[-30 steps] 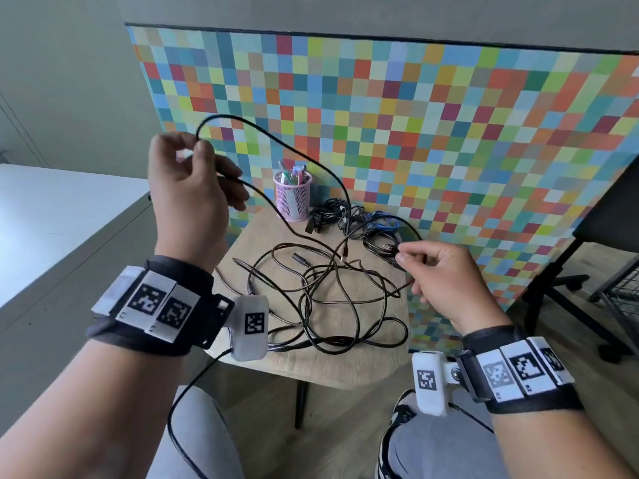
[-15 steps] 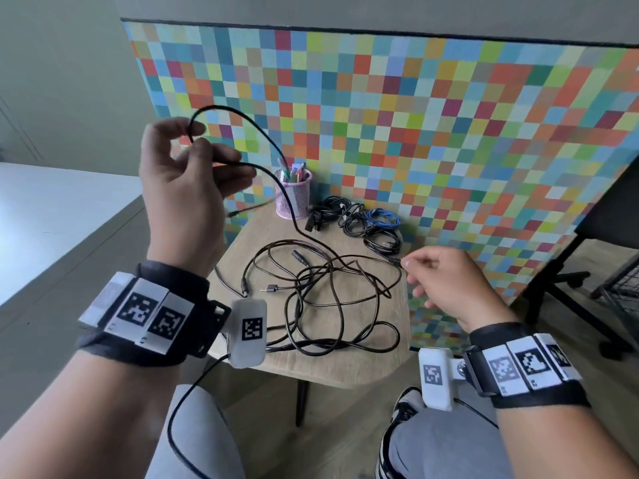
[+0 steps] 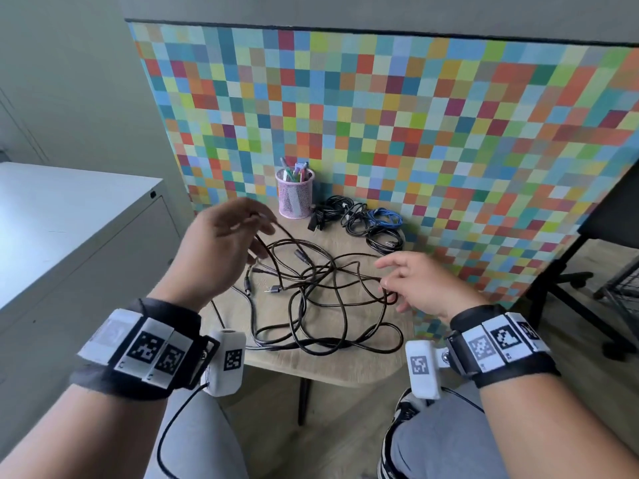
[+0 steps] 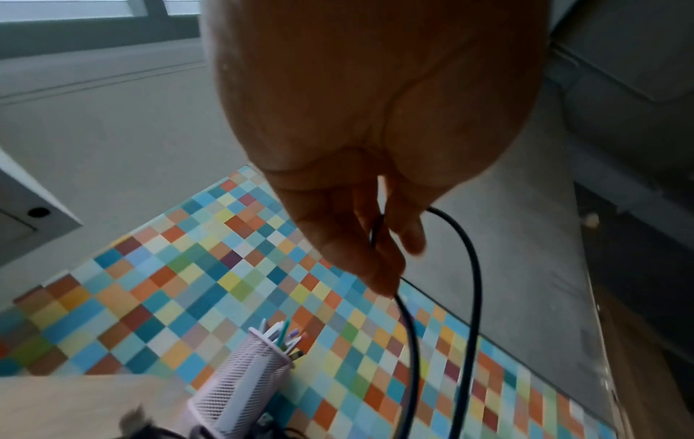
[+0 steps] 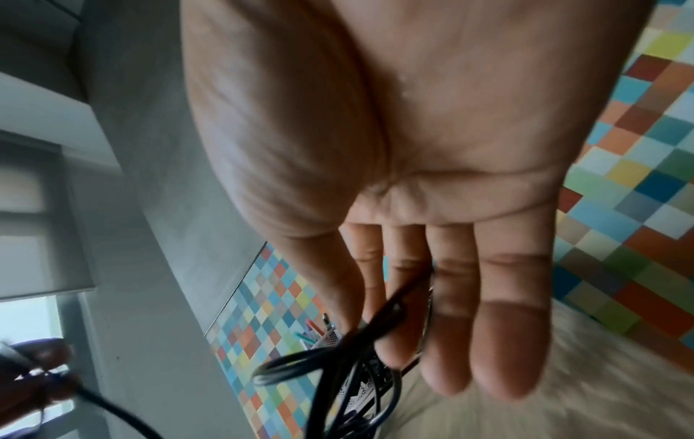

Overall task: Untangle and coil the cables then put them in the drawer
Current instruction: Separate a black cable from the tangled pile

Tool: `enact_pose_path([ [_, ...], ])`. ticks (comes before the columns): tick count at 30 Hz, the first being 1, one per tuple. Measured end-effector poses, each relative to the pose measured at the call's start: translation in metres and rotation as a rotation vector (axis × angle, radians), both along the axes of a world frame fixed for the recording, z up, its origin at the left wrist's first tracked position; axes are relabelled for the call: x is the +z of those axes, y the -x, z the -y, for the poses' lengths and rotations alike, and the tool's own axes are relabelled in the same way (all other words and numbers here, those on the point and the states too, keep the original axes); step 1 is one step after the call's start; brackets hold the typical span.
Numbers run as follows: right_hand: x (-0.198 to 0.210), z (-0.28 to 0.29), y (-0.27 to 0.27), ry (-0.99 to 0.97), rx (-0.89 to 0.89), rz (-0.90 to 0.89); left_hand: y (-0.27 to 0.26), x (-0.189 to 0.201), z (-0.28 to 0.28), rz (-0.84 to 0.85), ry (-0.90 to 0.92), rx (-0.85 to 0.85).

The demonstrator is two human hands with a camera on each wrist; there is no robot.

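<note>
The step in hand looks like the untangling; nothing of this knot is coiled yet. The tangle (image 3: 321, 292) of black cables lies spread over the middle of the tabletop (image 3: 349, 366), reaching toward its near edge; a few bundles (image 3: 366, 221) that look already coiled lie at the far edge, beside the pen cup (image 3: 295, 193).

The left hand (image 3: 221, 250) hangs over the left side of the tangle, its fingers (image 4: 375, 261) curled round a strand that loops out and falls to the pile; the right hand (image 3: 420, 283) is at the right side, fingers nearly straight and spread, a strand crossing them; whether it pinches that strand I cannot tell, the wrist view being blurred.

No drawer shows for certain; the grey cabinet (image 3: 86, 229) to the left may hold it.

Next, I judge, one cable must be followed to its plug (image 3: 275, 289) and drawn free through the crossings; slow pulling, lest the loops tighten.
</note>
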State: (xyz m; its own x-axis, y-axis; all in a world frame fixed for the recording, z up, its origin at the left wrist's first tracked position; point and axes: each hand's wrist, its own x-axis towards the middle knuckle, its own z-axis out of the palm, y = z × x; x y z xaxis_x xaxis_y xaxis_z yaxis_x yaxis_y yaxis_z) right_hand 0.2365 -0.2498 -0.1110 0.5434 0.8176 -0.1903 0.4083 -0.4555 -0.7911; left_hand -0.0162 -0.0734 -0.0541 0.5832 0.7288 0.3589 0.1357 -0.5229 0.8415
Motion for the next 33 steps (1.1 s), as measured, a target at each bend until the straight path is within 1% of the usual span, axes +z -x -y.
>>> enact_pose_path([
  [2,0.004,-0.002,0.003,-0.030,-0.024,0.042,0.001,-0.004,0.002,-0.204,-0.048,-0.046],
  [4,0.009,-0.004,0.006,-0.083,-0.040,0.110,-0.002,0.001,0.010,-0.355,-0.026,-0.150],
  [6,0.015,-0.005,0.010,-0.145,-0.030,0.201,-0.009,0.005,0.022,-0.407,0.052,-0.259],
  [8,0.021,-0.007,0.016,-0.228,0.000,0.254,-0.022,0.004,0.036,-0.447,0.078,-0.326],
  [9,0.025,-0.008,0.019,-0.276,0.022,0.267,-0.029,0.004,0.044,-0.483,0.054,-0.355],
  [12,0.038,-0.007,0.027,-0.409,0.088,0.263,-0.050,-0.011,0.058,-0.647,-0.105,-0.438],
  [14,0.045,-0.003,0.027,-0.487,0.086,0.219,-0.059,-0.020,0.059,-0.724,-0.195,-0.417],
  [16,0.048,0.002,0.024,-0.566,0.022,0.168,-0.063,-0.022,0.056,-0.745,-0.278,-0.346],
  [19,0.046,0.008,0.013,-0.658,-0.156,0.143,-0.061,-0.027,0.047,-0.717,-0.315,-0.246],
  [22,0.043,0.013,0.001,-0.737,-0.324,0.139,-0.059,-0.032,0.039,-0.704,-0.295,-0.166],
  [24,0.045,0.016,-0.002,-0.691,-0.345,0.112,-0.057,-0.036,0.035,-0.674,-0.287,-0.132],
  [26,0.049,0.019,-0.004,-0.595,-0.278,0.041,-0.057,-0.039,0.033,-0.631,-0.288,-0.113],
  [27,0.052,0.021,-0.003,-0.527,-0.227,0.045,-0.057,-0.040,0.033,-0.619,-0.288,-0.110],
  [29,0.057,0.024,-0.003,-0.381,-0.159,0.163,-0.056,-0.042,0.032,-0.622,-0.300,-0.107],
  [31,0.061,0.026,-0.006,-0.268,-0.169,0.341,-0.055,-0.043,0.031,-0.652,-0.314,-0.118],
  [32,0.062,0.026,-0.008,-0.252,-0.198,0.397,-0.055,-0.044,0.031,-0.666,-0.317,-0.128],
  [33,0.063,0.025,-0.008,-0.288,-0.230,0.407,-0.054,-0.045,0.031,-0.680,-0.317,-0.141],
])
